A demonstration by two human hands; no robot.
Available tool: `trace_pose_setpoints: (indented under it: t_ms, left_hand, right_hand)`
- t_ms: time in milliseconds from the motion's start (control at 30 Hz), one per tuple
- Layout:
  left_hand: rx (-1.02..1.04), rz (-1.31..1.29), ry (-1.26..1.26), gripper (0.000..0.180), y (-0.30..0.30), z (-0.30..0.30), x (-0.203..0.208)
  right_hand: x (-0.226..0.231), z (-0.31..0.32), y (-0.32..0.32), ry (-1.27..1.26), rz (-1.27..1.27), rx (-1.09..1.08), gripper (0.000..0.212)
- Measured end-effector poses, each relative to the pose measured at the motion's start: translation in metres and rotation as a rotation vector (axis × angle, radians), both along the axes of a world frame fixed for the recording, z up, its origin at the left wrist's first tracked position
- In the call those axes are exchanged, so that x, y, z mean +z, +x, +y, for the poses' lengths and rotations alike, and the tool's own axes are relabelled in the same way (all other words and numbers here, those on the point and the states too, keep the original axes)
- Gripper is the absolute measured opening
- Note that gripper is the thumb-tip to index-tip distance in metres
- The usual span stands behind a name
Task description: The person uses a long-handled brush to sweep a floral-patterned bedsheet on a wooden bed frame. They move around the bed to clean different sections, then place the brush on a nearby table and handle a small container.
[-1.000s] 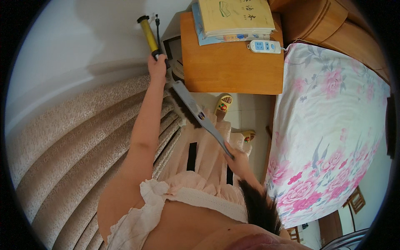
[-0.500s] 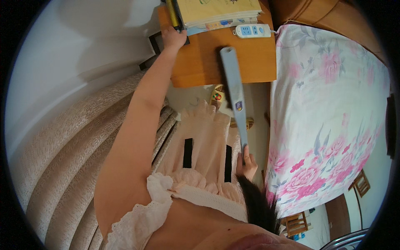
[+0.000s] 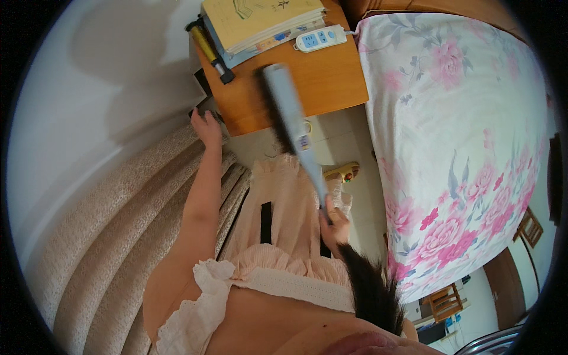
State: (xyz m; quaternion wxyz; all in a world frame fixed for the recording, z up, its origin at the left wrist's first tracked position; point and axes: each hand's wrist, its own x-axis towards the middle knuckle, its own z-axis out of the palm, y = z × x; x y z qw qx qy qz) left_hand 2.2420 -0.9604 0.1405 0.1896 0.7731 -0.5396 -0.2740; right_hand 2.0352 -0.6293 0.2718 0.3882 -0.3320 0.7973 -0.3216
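Beside the floral bed (image 3: 467,148), our right hand (image 3: 335,218) grips the long grey-blue brush (image 3: 294,127) above the wooden nightstand (image 3: 331,83) (sweeping seemingly underway), while our left hand (image 3: 206,126), fingers spread and holding nothing, hovers left of centre.

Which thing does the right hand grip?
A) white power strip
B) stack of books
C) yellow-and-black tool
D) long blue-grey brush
D: the right hand is closed around the lower end of the long blue-grey brush, which slants up over the wooden bedside table; the left hand is empty by the table's edge.

Grey-blue brush (image 3: 290,121), pink-flowered bedsheet (image 3: 461,136)
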Motion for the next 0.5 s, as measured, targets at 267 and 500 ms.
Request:
trace_pose_setpoints:
  t_ms: [267,500]
  left_hand:
    - [-0.194,-0.056,0.031,0.074,-0.068,-0.019,-0.028]
    - [-0.13,0.016,0.21,0.068,-0.066,-0.111,-0.034]
  right_hand:
    - [-0.018,0.034,0.0,0.202,-0.083,-0.138,0.053]
    - [-0.003,0.069,-0.011,0.133,-0.247,0.241,0.049]
